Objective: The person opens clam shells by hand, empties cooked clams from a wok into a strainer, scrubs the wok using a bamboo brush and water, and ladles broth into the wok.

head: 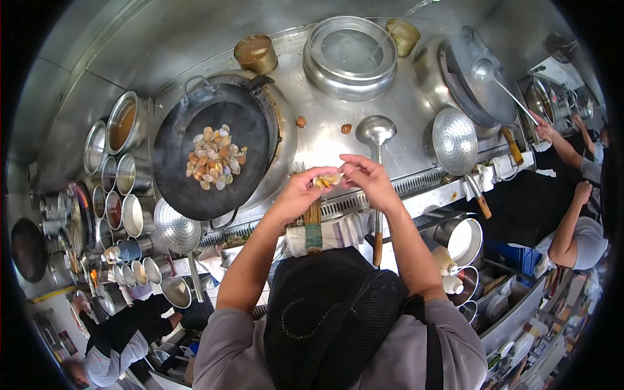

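Observation:
Between its thumb and fingers my left hand holds a gaping clam with yellowish flesh showing. My right hand is close beside the shell, fingers apart; whether its fingertips touch the clam is unclear. To the left, a black wok rests tilted on the burner ring, holding a heap of open clams. A steel ladle lies bowl-up beyond my right hand, its wooden handle running beneath my right forearm. Below my left hand is a bamboo wok brush bound in green, on a striped cloth.
Water pours into a steel pot at the back. Perforated skimmers lie to the right and left. Seasoning containers crowd the left. At right, a co-worker's hand holds a ladle over a steaming wok.

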Demonstrator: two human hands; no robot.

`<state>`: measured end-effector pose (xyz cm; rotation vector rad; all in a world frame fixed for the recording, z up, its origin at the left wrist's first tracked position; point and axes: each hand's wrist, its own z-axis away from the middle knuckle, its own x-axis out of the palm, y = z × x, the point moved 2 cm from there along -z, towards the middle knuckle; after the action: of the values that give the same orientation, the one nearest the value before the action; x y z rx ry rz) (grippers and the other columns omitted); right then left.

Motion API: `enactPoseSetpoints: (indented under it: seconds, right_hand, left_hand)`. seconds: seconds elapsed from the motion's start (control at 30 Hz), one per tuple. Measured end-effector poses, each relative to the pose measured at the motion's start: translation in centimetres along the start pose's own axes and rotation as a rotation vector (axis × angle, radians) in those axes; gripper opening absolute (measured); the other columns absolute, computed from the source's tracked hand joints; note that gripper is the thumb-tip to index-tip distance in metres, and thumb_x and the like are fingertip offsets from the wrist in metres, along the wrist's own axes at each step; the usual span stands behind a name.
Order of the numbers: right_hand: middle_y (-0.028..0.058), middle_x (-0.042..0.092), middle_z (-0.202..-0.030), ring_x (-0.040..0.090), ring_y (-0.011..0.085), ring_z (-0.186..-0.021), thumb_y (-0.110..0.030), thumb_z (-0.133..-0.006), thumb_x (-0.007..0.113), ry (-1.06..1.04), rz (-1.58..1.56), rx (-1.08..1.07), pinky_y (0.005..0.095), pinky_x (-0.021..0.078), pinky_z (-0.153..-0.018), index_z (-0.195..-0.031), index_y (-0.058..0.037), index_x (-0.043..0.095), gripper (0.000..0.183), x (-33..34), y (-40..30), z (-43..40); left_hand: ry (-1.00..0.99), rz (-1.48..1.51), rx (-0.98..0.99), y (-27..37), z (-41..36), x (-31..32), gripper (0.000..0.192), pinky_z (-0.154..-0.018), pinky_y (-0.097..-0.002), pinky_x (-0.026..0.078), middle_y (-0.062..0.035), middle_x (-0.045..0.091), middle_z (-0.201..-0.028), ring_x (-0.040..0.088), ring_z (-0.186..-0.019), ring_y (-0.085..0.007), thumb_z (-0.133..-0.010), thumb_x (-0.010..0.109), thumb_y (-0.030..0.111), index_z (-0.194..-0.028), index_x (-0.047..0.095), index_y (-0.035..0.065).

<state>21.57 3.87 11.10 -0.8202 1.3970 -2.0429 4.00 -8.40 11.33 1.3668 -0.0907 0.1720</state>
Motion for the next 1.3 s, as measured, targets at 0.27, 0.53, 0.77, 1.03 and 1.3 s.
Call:
enactPoseSetpoints:
  seconds: [0.27, 0.53, 0.77, 1.03, 1.3]
  right_hand:
    - [0.0168, 0.074, -0.099, 0.069, 0.0297, -0.089, -0.022, -0.095, 0.07, 0.236, 0.788, -0.233, 0.0414, 0.0551, -0.083, -0.121, -0.0002, 0.072, 0.034, -1.7, 8.2, -5.4]
    - [0.0033, 0.066, -0.114, 0.054, 0.0277, -0.112, -0.037, -0.089, 0.075, -0.103, 1.512, -0.345, 0.0487, 0.0419, -0.092, -0.111, -0.012, 0.075, 0.034, 10.6, 15.0, -11.1]
    - [0.0046, 0.069, -0.115, 0.056, 0.0283, -0.113, -0.042, -0.086, 0.078, -0.073, 1.657, -0.216, 0.0521, 0.0407, -0.092, -0.108, -0.0151, 0.074, 0.035, 12.6, 18.2, -13.5]
    - [0.0119, 0.065, -0.116, 0.055, 0.032, -0.119, -0.03, -0.09, 0.073, 0.307, 1.305, -0.431, 0.0533, 0.0422, -0.1, -0.095, -0.0078, 0.078, 0.023, 8.4, 15.2, -14.5]
    - [0.0216, 0.067, -0.106, 0.068, 0.0373, -0.091, -0.016, -0.092, 0.071, 0.288, 0.775, -0.278, 0.0435, 0.0563, -0.083, -0.103, 0.0005, 0.073, 0.02, 2.9, 11.4, -13.5]
  left_hand:
    - [-0.069, -0.337, 0.416, 20.5, 9.4, 2.6, 0.047, -0.102, -0.0427, 0.056, -0.0234, 0.065, -0.135, 0.068, -0.12, -0.0338, -0.092, 0.056, -0.01, -0.139, 0.06, -0.0053]
    - [-0.171, -0.33, 0.443, 28.3, 13.1, 3.0, 0.029, -0.085, -0.0335, 0.065, -0.0294, 0.068, -0.121, 0.075, -0.102, -0.0303, -0.088, 0.074, -0.004, -0.116, 0.071, -0.0125]
    - [0.41, -0.173, 0.837, 22.6, 15.8, 3.7, 0.028, -0.078, -0.0271, 0.065, -0.0267, 0.073, -0.114, 0.076, -0.093, -0.0224, -0.082, 0.081, 0.0, -0.108, 0.076, -0.0096]
    - [0.221, -0.152, 0.608, 21.9, 13.7, -1.6, 0.034, -0.083, -0.0363, 0.063, -0.0201, 0.069, -0.107, 0.073, -0.095, -0.0301, -0.089, 0.055, -0.011, -0.121, 0.065, -0.0068]
    - [0.472, 0.254, 0.014, 2.1, 10.8, -8.5, 0.025, -0.099, -0.0334, 0.055, -0.0067, 0.064, -0.117, 0.068, -0.117, -0.0237, -0.096, 0.06, -0.012, -0.115, 0.061, 0.0034]
